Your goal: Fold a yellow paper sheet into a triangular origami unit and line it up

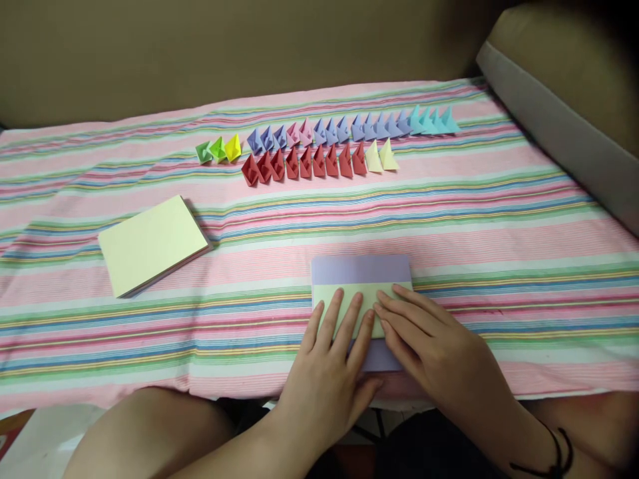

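A folded pale yellow-green sheet (349,293) lies on a lavender sheet (360,269) near the front edge of the striped cloth. My left hand (329,362) rests flat on the folded sheet with its fingers stretched out. Beside it, touching, my right hand (429,339) lies flat too, its fingertips pressing the sheet's right part. Neither hand grips anything.
A stack of pale yellow paper (150,243) lies at the left. Two rows of small folded paper pieces, red (304,163), lavender (324,131), blue (433,121), green and yellow (218,150), stand at the back. A grey cushion (564,126) slopes at the right.
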Motion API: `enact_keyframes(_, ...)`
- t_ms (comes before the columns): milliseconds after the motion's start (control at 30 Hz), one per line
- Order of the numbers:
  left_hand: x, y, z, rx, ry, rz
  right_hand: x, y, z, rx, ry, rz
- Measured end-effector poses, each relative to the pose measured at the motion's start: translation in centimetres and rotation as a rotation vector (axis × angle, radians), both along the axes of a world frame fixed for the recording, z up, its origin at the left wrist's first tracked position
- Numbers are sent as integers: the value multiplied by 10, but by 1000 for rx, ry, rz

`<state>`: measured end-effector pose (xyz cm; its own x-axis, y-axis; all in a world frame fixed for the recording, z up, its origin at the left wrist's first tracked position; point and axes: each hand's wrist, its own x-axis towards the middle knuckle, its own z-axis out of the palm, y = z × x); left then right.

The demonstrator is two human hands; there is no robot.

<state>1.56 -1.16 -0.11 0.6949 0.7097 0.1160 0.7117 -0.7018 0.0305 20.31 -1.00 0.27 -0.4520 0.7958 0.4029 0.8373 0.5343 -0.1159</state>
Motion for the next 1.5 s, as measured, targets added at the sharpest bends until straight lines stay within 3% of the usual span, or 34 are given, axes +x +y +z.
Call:
enact_keyframes(867,-5,0,7,-86,49,-23,-2,1,0,23,0,-25)
enact_keyframes(1300,-24,-22,11,83,98,226,-5,1,0,54,3,-54)
enact_keyframes(1500,-31,1,33,186,-124,278,-4,1,-3,48,25,-40)
